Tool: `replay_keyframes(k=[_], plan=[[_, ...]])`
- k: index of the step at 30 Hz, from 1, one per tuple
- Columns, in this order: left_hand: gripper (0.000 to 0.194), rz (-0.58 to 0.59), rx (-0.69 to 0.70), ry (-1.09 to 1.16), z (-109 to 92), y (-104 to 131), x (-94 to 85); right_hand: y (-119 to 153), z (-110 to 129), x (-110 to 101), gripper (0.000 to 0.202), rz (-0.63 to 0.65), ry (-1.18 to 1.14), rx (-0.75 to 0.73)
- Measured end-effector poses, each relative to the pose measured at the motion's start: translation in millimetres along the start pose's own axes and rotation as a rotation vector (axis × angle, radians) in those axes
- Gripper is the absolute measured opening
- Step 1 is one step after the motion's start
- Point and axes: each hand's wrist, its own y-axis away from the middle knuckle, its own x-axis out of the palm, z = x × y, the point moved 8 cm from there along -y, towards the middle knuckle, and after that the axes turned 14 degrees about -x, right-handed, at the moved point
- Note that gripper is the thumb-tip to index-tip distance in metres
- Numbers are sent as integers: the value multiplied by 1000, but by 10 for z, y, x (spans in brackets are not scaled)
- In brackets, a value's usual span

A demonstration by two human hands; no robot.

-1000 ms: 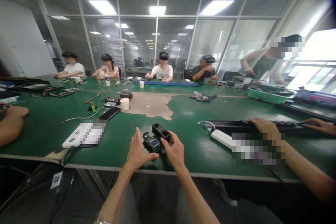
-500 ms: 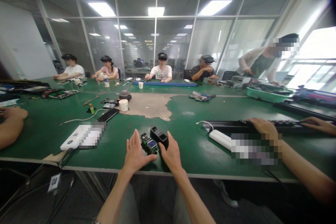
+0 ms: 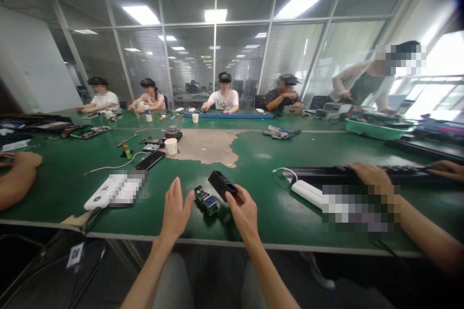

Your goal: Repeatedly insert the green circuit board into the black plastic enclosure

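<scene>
My right hand (image 3: 243, 208) grips a black plastic housing (image 3: 221, 185) by its near end, thumb on one side and fingers on the other. The housing is tilted, with a hollow or dark opening facing me. Just left of it, a small green circuit board (image 3: 206, 201) with a bluish screen lies on the green table (image 3: 275, 222). My left hand (image 3: 176, 207) is held upright to the left of the board, fingers stretched and thumb apart, with nothing in it. A gap shows between that hand and the board.
A white power bank (image 3: 99, 197) and a black phone (image 3: 150, 160) lie at left, near a paper cup (image 3: 171, 146). On the right, a co-worker's hand (image 3: 373, 176) rests on a long black rail (image 3: 326, 174), beside a white device (image 3: 308, 193). Other people sit across the table.
My right hand has taken hold of the black housing and tilted it up, away from the board. My left hand has drawn back a little to the left.
</scene>
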Motion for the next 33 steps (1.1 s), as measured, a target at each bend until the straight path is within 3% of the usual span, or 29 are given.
replay_keyframes(k=[3,7,11,17,22,33], plan=[[67,-53,-38,19,55,-74,-57,-23,162,94,50,38,-21,-21],[74,-21,-136,-13,212,-7,70,11,309,219,50,93,72,-91],[72,17,-127,-28,278,65,167,80,413,315,48,141,146,-154],[72,25,-145,-1,311,51,125,133,606,411,46,187,302,-294],[71,14,-138,16,307,60,109,180,580,425,46,186,393,-319],[73,15,-113,-38,287,68,127,290,488,500,45,334,478,-315]])
